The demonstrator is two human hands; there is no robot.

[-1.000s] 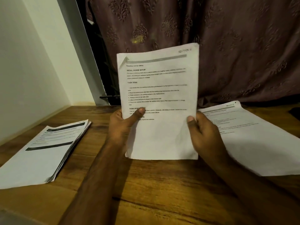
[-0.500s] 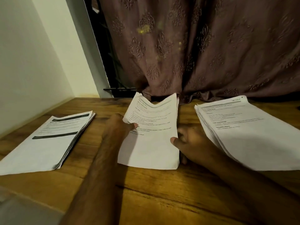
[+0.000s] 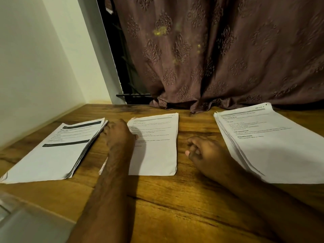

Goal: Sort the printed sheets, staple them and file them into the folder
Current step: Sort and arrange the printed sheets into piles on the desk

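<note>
Sheets in the middle stack (image 3: 154, 144) lie flat between our hands, long axis running away from us. Our left hand (image 3: 119, 135) rests on their left edge, thumb on the paper; whether it pinches we cannot tell. Our right hand (image 3: 205, 151), loosely curled and holding nothing, sits just beside their right edge.
</note>
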